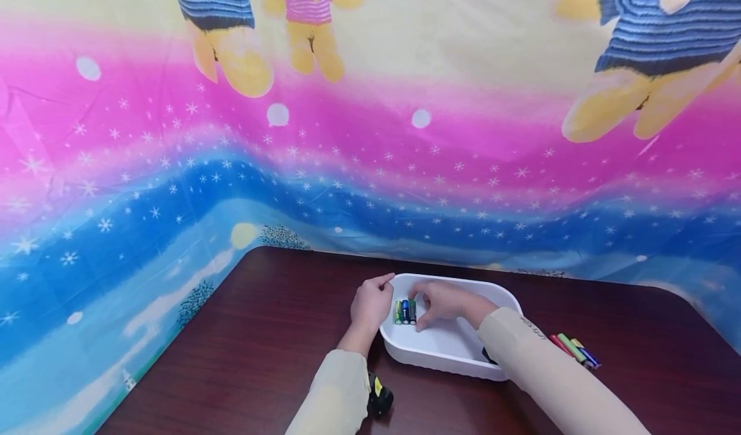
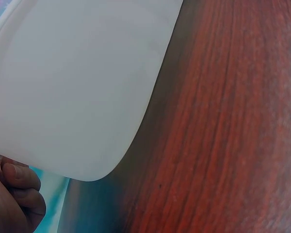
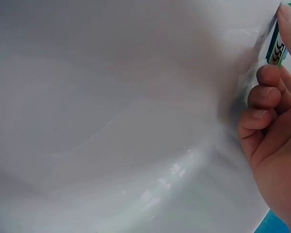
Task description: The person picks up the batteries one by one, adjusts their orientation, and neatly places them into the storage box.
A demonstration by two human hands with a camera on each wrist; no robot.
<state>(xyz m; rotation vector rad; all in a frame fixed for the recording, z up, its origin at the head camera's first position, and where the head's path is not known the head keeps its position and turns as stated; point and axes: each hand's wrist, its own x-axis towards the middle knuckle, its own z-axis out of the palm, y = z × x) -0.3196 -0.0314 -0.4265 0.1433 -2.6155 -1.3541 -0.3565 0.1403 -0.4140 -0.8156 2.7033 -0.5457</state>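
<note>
"555" reads on the green battery inside the white tray; the right hand pinches it between its digits. A yellow-green battery and a blue battery lie alongside, their print too small to read, as is the lettering on the right sleeve. The left hand grips the tray's left end. Three loose batteries lie right of the tray on a dark, wood-grained table. Behind hangs a pink-and-blue backdrop with snowflakes and bears in striped tops.
</note>
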